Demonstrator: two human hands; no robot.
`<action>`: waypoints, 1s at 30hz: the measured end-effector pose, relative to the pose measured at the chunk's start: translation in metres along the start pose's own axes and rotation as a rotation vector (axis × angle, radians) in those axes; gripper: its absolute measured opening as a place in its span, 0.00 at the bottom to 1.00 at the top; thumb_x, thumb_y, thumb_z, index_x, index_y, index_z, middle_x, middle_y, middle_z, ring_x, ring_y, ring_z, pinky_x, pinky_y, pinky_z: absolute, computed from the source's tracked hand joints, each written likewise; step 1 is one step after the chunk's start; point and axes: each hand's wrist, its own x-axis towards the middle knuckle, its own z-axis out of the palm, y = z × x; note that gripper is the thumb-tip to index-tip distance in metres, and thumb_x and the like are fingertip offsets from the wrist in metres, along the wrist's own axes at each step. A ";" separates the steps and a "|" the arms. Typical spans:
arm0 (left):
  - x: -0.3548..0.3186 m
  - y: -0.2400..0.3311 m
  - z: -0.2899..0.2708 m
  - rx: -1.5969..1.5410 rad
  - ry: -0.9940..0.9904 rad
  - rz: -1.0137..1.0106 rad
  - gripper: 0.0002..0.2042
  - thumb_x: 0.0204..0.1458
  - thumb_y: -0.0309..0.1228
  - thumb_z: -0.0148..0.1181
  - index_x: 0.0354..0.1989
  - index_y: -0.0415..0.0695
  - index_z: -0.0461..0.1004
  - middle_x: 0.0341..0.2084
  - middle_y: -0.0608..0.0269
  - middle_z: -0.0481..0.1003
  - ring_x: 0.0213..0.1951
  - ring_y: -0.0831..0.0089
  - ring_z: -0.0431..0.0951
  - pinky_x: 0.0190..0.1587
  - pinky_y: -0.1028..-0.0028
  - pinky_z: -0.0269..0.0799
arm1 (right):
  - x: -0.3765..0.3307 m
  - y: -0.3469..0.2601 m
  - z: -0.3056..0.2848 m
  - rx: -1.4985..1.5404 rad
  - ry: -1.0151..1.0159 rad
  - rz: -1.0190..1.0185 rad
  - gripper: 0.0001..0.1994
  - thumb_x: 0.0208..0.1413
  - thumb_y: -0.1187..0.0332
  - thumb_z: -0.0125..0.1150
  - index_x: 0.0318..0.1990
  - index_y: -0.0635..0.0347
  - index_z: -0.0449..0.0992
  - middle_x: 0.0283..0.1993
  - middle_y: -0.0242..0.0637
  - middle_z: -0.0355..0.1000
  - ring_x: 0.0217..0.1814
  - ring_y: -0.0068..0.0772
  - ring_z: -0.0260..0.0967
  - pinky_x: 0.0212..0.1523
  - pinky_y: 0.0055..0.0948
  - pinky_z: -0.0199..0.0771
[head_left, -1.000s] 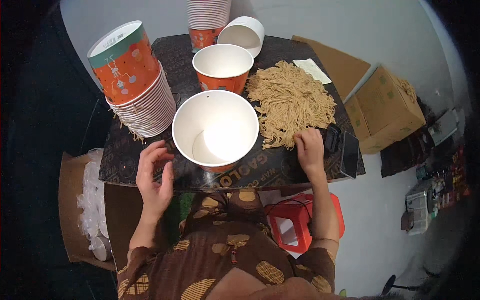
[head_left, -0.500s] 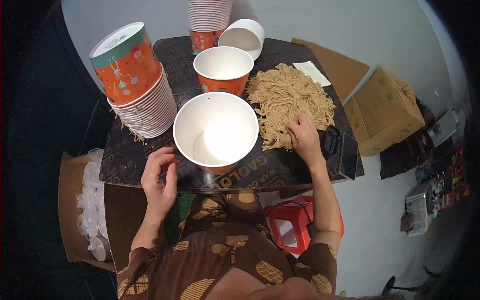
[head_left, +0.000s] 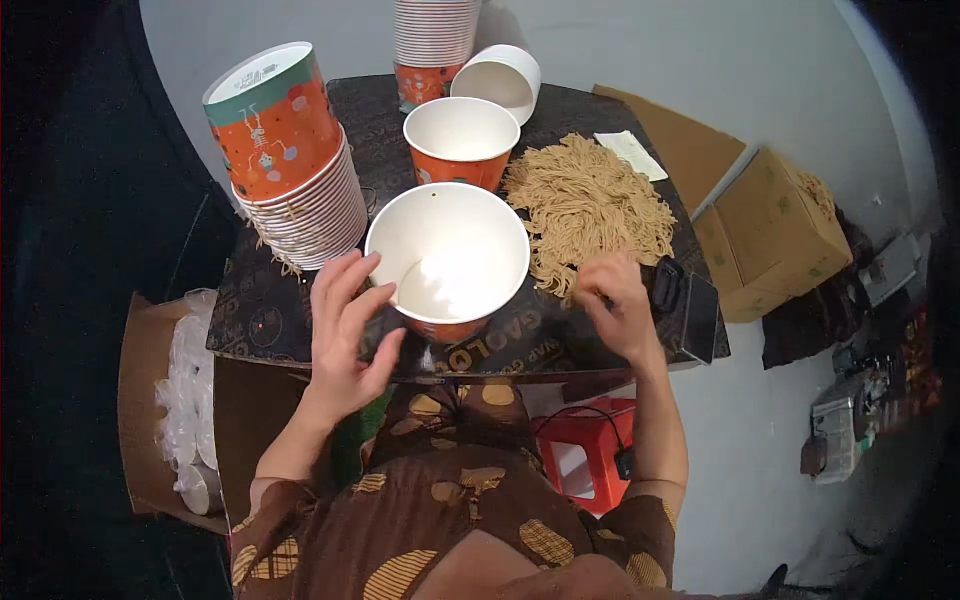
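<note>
The left hand (head_left: 350, 335) has a slack grip, thumb and fingers spread and seemingly empty, at the near-left rim of a large, round paper bucket (head_left: 460, 230), white inside and orange outside. Whether its fingertips touch that rim is hard to tell. Right of the bucket, the right hand (head_left: 616, 300) curls at the near edge of a broad heap of tan, noodle-like strands (head_left: 595, 205); its fingers fold inward, so whether they pinch a strand cannot be told.

The bucket stands mouth up on the black tabletop (head_left: 545, 345), probably so both hands can get at its inside; the heap lies just beside it, likely for easy reach. Behind the bucket is a similar orange paper tub (head_left: 462, 172), its lower part hidden. To the bucket's left, an upturned stack of orange-and-white paper tubs (head_left: 285, 165) is nested, perhaps to save room. Far behind the bucket, a second tall tub stack (head_left: 433, 45) is cut off at the top.
</note>
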 end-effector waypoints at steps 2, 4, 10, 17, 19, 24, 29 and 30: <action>0.007 0.004 0.001 0.070 -0.056 0.081 0.23 0.43 0.23 0.67 0.52 0.42 0.72 0.59 0.49 0.68 0.61 0.45 0.65 0.67 0.43 0.49 | 0.002 -0.016 0.000 0.049 -0.012 0.064 0.04 0.50 0.74 0.64 0.30 0.59 0.74 0.35 0.35 0.72 0.42 0.39 0.69 0.48 0.34 0.63; 0.010 0.002 0.004 0.073 -0.063 0.077 0.22 0.43 0.23 0.69 0.50 0.43 0.74 0.55 0.54 0.71 0.59 0.46 0.67 0.68 0.39 0.43 | -0.001 -0.025 0.004 0.099 -0.022 0.126 0.04 0.51 0.75 0.65 0.30 0.61 0.74 0.34 0.35 0.73 0.42 0.37 0.71 0.48 0.33 0.65; 0.016 -0.005 0.018 0.171 -0.070 0.159 0.18 0.42 0.20 0.69 0.45 0.43 0.77 0.46 0.57 0.75 0.57 0.49 0.70 0.67 0.39 0.44 | -0.008 -0.067 0.020 0.389 0.087 0.341 0.03 0.58 0.75 0.63 0.35 0.63 0.76 0.27 0.28 0.71 0.27 0.15 0.64 0.28 0.21 0.64; -0.003 0.023 0.030 -0.131 0.228 0.152 0.14 0.45 0.14 0.62 0.42 0.36 0.76 0.33 0.52 0.77 0.31 0.61 0.77 0.31 0.70 0.73 | -0.018 -0.101 0.032 0.685 0.159 0.523 0.03 0.57 0.77 0.63 0.35 0.62 0.75 0.25 0.18 0.65 0.26 0.07 0.55 0.27 0.14 0.54; -0.012 0.042 0.031 -0.300 0.067 0.016 0.17 0.45 0.23 0.70 0.44 0.35 0.77 0.31 0.55 0.76 0.27 0.67 0.76 0.26 0.73 0.71 | -0.020 -0.112 0.031 0.740 0.148 0.536 0.03 0.57 0.77 0.63 0.34 0.63 0.74 0.26 0.18 0.65 0.26 0.08 0.55 0.27 0.14 0.54; -0.009 0.055 0.045 -0.378 -0.149 -0.107 0.15 0.46 0.27 0.72 0.41 0.38 0.78 0.28 0.59 0.70 0.28 0.67 0.72 0.29 0.71 0.69 | -0.026 -0.121 0.033 0.764 0.180 0.454 0.02 0.58 0.76 0.63 0.34 0.62 0.75 0.24 0.19 0.66 0.25 0.07 0.57 0.25 0.14 0.56; -0.021 0.045 0.052 -0.685 -0.308 -0.314 0.04 0.52 0.23 0.66 0.33 0.36 0.79 0.28 0.65 0.71 0.28 0.78 0.70 0.29 0.77 0.65 | -0.037 -0.115 0.034 0.883 0.249 0.553 0.02 0.59 0.77 0.61 0.36 0.63 0.74 0.26 0.22 0.69 0.27 0.08 0.60 0.27 0.14 0.59; -0.022 0.044 0.050 -0.685 -0.311 -0.314 0.04 0.52 0.23 0.66 0.33 0.36 0.79 0.28 0.65 0.71 0.28 0.78 0.70 0.29 0.77 0.65 | -0.040 -0.112 0.034 0.884 0.252 0.555 0.02 0.59 0.77 0.61 0.36 0.63 0.74 0.26 0.22 0.69 0.27 0.08 0.60 0.27 0.14 0.59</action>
